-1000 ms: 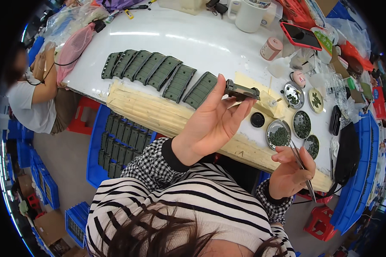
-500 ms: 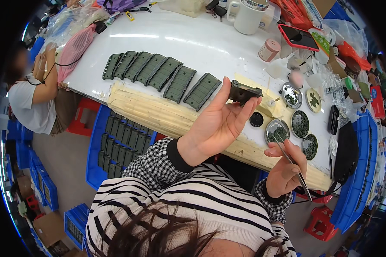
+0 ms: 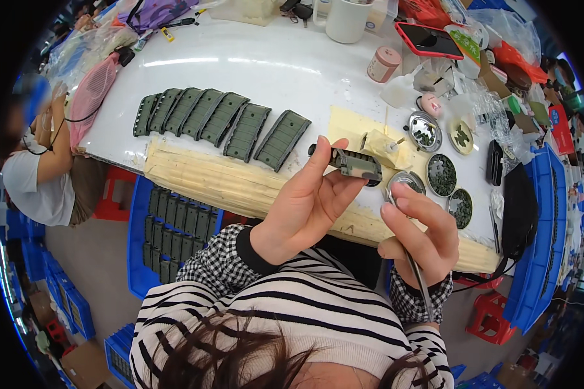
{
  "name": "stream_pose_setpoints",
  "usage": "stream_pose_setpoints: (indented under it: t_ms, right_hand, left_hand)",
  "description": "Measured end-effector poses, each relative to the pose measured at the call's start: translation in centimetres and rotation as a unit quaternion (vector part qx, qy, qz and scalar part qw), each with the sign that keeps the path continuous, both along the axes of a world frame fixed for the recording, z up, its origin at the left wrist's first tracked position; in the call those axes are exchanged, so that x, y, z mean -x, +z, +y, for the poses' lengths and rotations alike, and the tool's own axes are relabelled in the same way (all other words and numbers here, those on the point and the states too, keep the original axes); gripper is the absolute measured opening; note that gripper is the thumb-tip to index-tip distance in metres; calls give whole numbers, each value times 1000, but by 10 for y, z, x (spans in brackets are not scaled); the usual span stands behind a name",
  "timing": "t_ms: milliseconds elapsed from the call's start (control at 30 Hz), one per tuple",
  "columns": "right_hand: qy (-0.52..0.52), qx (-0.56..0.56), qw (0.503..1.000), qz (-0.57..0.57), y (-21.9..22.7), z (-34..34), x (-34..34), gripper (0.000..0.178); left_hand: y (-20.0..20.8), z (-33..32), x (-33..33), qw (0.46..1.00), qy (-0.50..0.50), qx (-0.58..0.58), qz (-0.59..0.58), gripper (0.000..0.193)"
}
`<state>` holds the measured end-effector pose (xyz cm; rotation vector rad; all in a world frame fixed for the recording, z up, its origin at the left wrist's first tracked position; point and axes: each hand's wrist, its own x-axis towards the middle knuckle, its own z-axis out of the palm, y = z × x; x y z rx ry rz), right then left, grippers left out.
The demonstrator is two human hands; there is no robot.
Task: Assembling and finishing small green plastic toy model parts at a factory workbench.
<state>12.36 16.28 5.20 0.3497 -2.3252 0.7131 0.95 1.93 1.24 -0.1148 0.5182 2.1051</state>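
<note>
My left hand (image 3: 305,211) pinches a small boxy model part (image 3: 358,166) in green and tan camouflage, holding it above the table's front edge. Close by on the right, my right hand (image 3: 425,233) grips metal tweezers (image 3: 416,275). Their rear end points down toward my sleeve, and the tips lie near the model part, too small to make out. Behind my right fingers sits a round metal dish (image 3: 409,176), partly hidden. Two more dishes beside it hold tiny dark green pieces: one dish (image 3: 428,170) farther back, the other (image 3: 471,217) nearer.
Several ribbed green panels (image 3: 204,117) stand in a row at left on the white table (image 3: 259,71). A yellowish padded strip (image 3: 214,181) lines its front edge. Below is a blue crate (image 3: 138,259) of green parts. A phone (image 3: 428,40) and clutter crowd the right; a person sits far left.
My right hand has risen leftward with the tweezers, closer to the model part. The part has turned, now showing its camouflage side. The whole view has shifted slightly.
</note>
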Motion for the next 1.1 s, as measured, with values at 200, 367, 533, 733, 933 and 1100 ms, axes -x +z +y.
stream_pose_setpoints:
  t_ms: [200, 367, 533, 733, 933, 1100]
  right_hand:
    - [9, -68, 998, -13, 6, 1, 4, 37]
    - [16, -65, 998, -13, 7, 0, 3, 36]
    - [22, -67, 998, -2, 9, 1, 5, 35]
    - [8, -106, 994, 6, 9, 1, 6, 36]
    - [-2, -106, 994, 2, 9, -1, 7, 36]
    - [-2, -109, 994, -1, 9, -2, 6, 36]
  left_hand:
    - [4, -3, -2, 996, 39, 40, 75, 52]
    - [11, -1, -4, 992, 46, 62, 96, 59]
    - [4, -3, -3, 993, 32, 49, 98, 60]
    - [4, -5, -5, 991, 30, 42, 123, 55]
    - [2, -6, -8, 988, 43, 42, 144, 53]
    - [1, -8, -8, 985, 43, 46, 162, 54]
